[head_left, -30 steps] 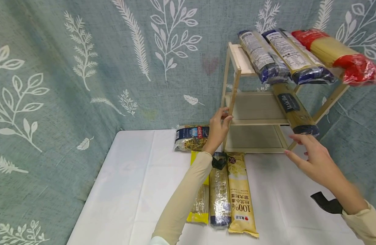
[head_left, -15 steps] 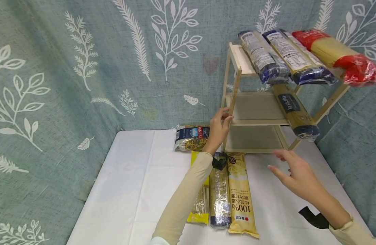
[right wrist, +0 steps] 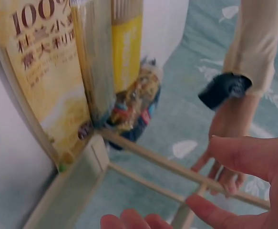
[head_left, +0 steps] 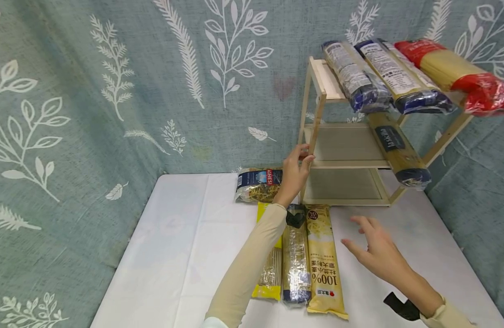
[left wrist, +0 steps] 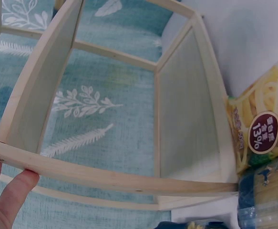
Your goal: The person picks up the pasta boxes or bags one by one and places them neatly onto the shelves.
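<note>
My left hand (head_left: 294, 172) grips the near-left upright of the wooden rack (head_left: 317, 119), fingers curled round the post at the level of the middle shelf. In the left wrist view a fingertip (left wrist: 15, 186) presses against that post. My right hand (head_left: 379, 253) hovers above the white table (head_left: 174, 246), fingers spread and relaxed, holding nothing, just right of the yellow pasta packet (head_left: 323, 259). That packet lies flat on the near side of the rack, touching the clear-wrapped spaghetti packet (head_left: 295, 262) on its left, with a yellow-ended packet (head_left: 270, 275) left of that. A blue-labelled pasta bag (head_left: 258, 184) lies at the far edge, left of the rack. On the top shelf rest two blue-ended packets (head_left: 354, 75) and a red-ended packet (head_left: 461, 75); another spaghetti packet (head_left: 395, 148) slants across the middle shelf.
</note>
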`<state>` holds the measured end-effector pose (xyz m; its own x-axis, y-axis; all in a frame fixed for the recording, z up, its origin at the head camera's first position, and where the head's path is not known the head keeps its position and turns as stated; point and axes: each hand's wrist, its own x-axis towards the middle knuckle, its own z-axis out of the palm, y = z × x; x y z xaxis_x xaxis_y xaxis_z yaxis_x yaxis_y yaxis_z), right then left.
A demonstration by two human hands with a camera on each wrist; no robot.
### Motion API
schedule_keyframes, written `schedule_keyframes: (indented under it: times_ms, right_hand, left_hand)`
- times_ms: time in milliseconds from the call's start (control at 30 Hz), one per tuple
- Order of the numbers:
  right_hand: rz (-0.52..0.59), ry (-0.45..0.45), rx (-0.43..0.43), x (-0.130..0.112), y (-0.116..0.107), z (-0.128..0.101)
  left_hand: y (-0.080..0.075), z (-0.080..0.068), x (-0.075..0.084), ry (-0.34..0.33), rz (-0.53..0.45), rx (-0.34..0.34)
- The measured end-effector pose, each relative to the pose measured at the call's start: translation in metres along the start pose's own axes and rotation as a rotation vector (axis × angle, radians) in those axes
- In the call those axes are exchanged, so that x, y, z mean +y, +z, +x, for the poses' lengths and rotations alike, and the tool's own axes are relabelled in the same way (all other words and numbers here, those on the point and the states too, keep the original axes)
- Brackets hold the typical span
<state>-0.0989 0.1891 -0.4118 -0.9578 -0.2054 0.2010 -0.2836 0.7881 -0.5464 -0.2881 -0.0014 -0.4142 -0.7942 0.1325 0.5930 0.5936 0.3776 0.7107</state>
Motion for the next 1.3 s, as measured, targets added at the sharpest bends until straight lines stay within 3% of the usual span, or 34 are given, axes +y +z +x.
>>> schedule_keyframes:
  times_ms: [333,600,733,867,1033,1300]
  right_hand:
    - [0.067,0.054,-0.077,0.002,0.034,-0.006]
    - [0.094,0.224,-0.216,0.008,0.07,-0.012]
    - [0.059,0.301,-0.269,0.009,0.089,-0.018]
    - [-0.002,0.319,-0.294,0.01,0.108,-0.028]
    - [-0.027,0.362,-0.278,0.014,0.129,-0.039]
    - [0.051,0.423,-0.212,0.017,0.141,-0.042]
  left_hand:
    - [-0.001,-0.001,0.002,-0.009,-0.009,-0.005]
    - [0.001,0.0,0.002,-0.019,-0.009,-0.001]
    - [0.001,0.0,0.001,-0.019,-0.007,0.0]
    - [0.002,0.0,0.001,-0.018,-0.002,0.001]
    - [0.003,0.0,0.001,-0.021,-0.006,-0.011]
    - [0.002,-0.001,-0.001,-0.012,-0.018,0.004]
